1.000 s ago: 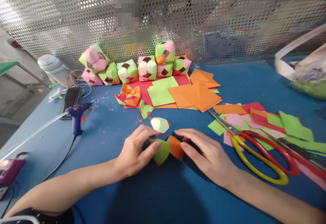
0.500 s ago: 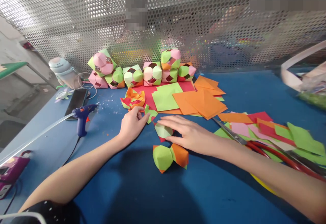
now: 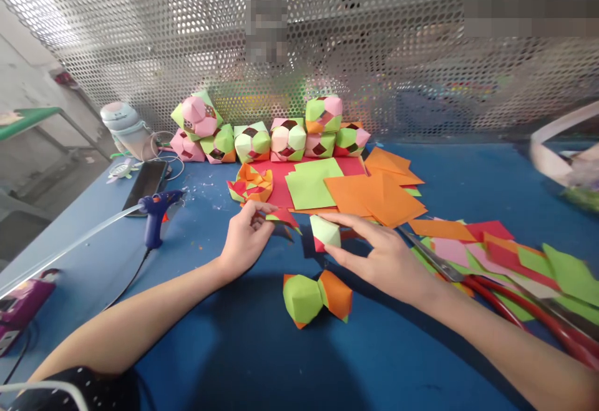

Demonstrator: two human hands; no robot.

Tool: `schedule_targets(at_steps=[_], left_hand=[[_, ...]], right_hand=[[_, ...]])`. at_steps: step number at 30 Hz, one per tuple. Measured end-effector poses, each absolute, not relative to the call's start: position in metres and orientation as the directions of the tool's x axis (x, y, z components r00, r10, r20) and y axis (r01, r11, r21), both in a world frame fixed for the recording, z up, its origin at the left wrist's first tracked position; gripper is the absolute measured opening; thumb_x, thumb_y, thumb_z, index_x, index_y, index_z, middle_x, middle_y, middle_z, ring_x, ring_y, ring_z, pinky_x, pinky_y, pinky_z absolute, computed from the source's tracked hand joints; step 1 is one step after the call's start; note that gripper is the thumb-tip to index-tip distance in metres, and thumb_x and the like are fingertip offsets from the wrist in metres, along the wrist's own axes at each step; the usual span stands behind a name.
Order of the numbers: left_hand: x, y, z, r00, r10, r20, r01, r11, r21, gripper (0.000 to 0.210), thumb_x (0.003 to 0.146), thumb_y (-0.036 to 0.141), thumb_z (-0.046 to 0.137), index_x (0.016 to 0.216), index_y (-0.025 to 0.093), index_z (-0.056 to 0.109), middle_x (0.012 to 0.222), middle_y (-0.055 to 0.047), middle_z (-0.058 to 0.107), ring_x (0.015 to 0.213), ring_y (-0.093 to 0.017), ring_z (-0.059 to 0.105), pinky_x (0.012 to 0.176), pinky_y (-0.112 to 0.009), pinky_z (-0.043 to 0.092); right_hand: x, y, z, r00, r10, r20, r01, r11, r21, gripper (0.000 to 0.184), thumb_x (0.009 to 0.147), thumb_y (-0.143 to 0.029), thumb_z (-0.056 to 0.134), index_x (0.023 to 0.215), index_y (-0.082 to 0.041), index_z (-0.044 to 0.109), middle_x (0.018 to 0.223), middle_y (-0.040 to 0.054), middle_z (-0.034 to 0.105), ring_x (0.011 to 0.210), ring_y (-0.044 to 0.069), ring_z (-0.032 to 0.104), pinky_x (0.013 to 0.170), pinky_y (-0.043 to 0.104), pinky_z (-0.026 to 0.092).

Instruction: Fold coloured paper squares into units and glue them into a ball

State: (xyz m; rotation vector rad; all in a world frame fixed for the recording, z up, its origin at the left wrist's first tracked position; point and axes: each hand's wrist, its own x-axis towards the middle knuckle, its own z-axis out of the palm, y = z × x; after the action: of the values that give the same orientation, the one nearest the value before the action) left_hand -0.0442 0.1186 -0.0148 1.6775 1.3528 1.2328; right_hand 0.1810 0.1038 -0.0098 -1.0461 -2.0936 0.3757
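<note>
My left hand [image 3: 249, 234] pinches a small folded paper piece [image 3: 283, 216], red on top with a bit of green at its tip. Between the thumb and fingers of my right hand [image 3: 374, 250] is a pale green and red folded paper unit [image 3: 326, 232]. A small gap separates the two pieces. Nearer to me on the blue table lies a joined green and orange paper unit [image 3: 306, 296], touched by neither hand. Just beyond my left hand sits an orange and red folded paper shape [image 3: 251, 184].
Finished paper balls [image 3: 287, 141] line the mesh wall. Orange paper squares [image 3: 381, 196] lie before them. Red-handled scissors [image 3: 472, 280] rest on paper scraps [image 3: 508, 249] at right. At left are a blue glue gun [image 3: 154, 214], a phone [image 3: 146, 183] and a bottle [image 3: 127, 127].
Both paper pieces have been lifted and turned; the left one now shows red instead of green. My right hand has moved slightly right with its unit. The view has shifted a little.
</note>
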Motion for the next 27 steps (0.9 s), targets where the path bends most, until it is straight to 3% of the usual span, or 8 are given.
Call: schedule_targets(at_steps=[2,5,9,13,16,20,24,27], left_hand=[[-0.042,0.114,-0.015,0.04,0.97,0.24,0.215,-0.243,0.946,0.009,0.076,0.016,0.053,0.083,0.018,0.049,0.094,-0.002,0.065,0.07,-0.01,0.06,0.066,-0.024,0.049],[-0.04,0.109,-0.015,0.044,0.975,0.218,0.089,-0.221,0.971,0.011,0.077,0.02,0.057,0.082,0.018,0.047,0.089,-0.003,0.066,0.079,-0.012,0.063,0.074,-0.027,0.051],[-0.039,0.106,-0.013,0.088,0.984,0.156,0.018,-0.158,0.987,0.017,0.077,0.018,0.057,0.093,0.018,0.052,0.095,-0.005,0.065,0.089,-0.015,0.062,0.081,-0.03,0.05],[-0.042,0.104,-0.011,0.249,0.968,0.045,-0.004,-0.046,0.999,0.043,0.072,0.009,0.057,0.113,0.019,0.055,0.111,-0.007,0.063,0.102,-0.019,0.059,0.088,-0.033,0.046],[-0.045,0.103,-0.011,0.327,0.944,-0.03,-0.018,0.038,0.999,0.044,0.074,0.015,0.061,0.117,0.021,0.057,0.113,-0.006,0.062,0.102,-0.019,0.058,0.088,-0.032,0.046],[-0.048,0.105,-0.011,0.357,0.934,-0.024,-0.088,0.059,0.994,0.043,0.074,0.024,0.067,0.116,0.022,0.06,0.114,-0.006,0.062,0.104,-0.02,0.057,0.089,-0.033,0.046],[-0.049,0.106,-0.011,0.416,0.909,-0.02,-0.153,0.092,0.984,0.046,0.07,0.026,0.072,0.114,0.021,0.06,0.113,-0.008,0.063,0.107,-0.023,0.057,0.089,-0.036,0.046],[-0.049,0.107,-0.011,0.437,0.899,-0.019,-0.173,0.105,0.979,0.046,0.068,0.025,0.074,0.112,0.02,0.061,0.112,-0.008,0.063,0.107,-0.023,0.057,0.089,-0.036,0.047]], right_hand=[[0.179,0.098,-0.006,-0.418,0.756,0.504,0.525,0.654,-0.545,0.04,0.082,-0.024,0.06,0.121,-0.024,0.052,0.115,0.0055,0.066,0.101,0.021,0.065,0.086,0.036,0.056],[0.176,0.092,-0.005,-0.503,0.681,0.532,0.449,0.732,-0.512,0.04,0.083,-0.021,0.058,0.123,-0.023,0.051,0.121,0.0069,0.062,0.108,0.021,0.061,0.094,0.037,0.053],[0.175,0.092,-0.006,-0.531,0.641,0.554,0.421,0.767,-0.484,0.039,0.084,-0.019,0.057,0.123,-0.022,0.052,0.123,0.0077,0.062,0.112,0.021,0.059,0.096,0.037,0.051],[0.176,0.093,-0.006,-0.526,0.643,0.557,0.435,0.766,-0.473,0.04,0.084,-0.02,0.057,0.124,-0.022,0.052,0.121,0.0075,0.063,0.111,0.021,0.06,0.095,0.036,0.052],[0.177,0.093,-0.007,-0.533,0.639,0.554,0.431,0.769,-0.473,0.041,0.084,-0.02,0.057,0.125,-0.021,0.051,0.122,0.0078,0.062,0.111,0.021,0.059,0.096,0.037,0.051],[0.177,0.094,-0.009,-0.538,0.627,0.563,0.42,0.779,-0.466,0.044,0.084,-0.019,0.057,0.127,-0.023,0.049,0.123,0.0078,0.061,0.112,0.022,0.059,0.095,0.04,0.052],[0.179,0.096,-0.008,-0.58,0.537,0.613,0.375,0.844,-0.384,0.051,0.084,-0.014,0.056,0.133,-0.022,0.044,0.125,0.0093,0.06,0.116,0.023,0.056,0.094,0.041,0.053],[0.182,0.097,-0.007,-0.641,0.44,0.629,0.365,0.896,-0.255,0.055,0.083,-0.011,0.056,0.135,-0.02,0.041,0.127,0.0102,0.059,0.119,0.024,0.053,0.095,0.043,0.052]])
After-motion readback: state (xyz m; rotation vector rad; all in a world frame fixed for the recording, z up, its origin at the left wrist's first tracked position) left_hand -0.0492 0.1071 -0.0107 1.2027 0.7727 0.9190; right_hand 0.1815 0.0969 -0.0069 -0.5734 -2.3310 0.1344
